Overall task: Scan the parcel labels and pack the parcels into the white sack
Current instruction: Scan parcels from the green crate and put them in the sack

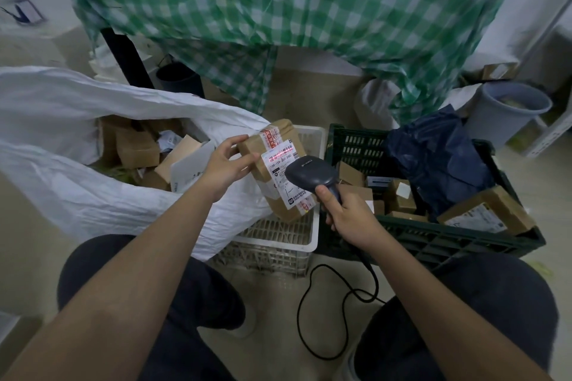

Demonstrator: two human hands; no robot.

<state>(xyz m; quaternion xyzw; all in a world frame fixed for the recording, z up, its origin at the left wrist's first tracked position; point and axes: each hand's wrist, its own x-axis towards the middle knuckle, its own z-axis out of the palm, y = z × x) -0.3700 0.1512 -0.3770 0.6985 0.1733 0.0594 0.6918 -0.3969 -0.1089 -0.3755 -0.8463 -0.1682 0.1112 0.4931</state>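
Right, left-hand fingers (244, 161) are pinching the top left corner of the parcel (278, 170), thumb on the near face, other fingers curling round the upper edge. The left hand (224, 164) is holding this brown taped box tilted, its label (289, 178) facing up toward the camera, just above the white basket (305, 241).

Right-hand fingers are wrapping tight round the handle of the scanner (306, 170); whether the index finger is pressing a trigger, cannot tell. The right hand (346, 213) is aiming the dark scanner head at the label from just right of the parcel, nearly touching it. A red scan line is showing across the barcode at the label's top, so the scan step is underway. A black cable (312, 312) is looping down on the floor below the scanner.

Progress, judging from layout: the white sack (77, 195) is lying open just left of the parcel, several brown boxes already lying inside, so part of the batch looks packed. The green crate (433, 241), right of the parcel, is holding more small boxes, a dark blue bag (439, 161) and a bigger labelled box (489, 213), so plenty seems left. Likely next for this parcel: going left into the sack.

A green checked tablecloth (278, 25) is hanging behind the parcel; a grey bin (507, 114) is standing far right.
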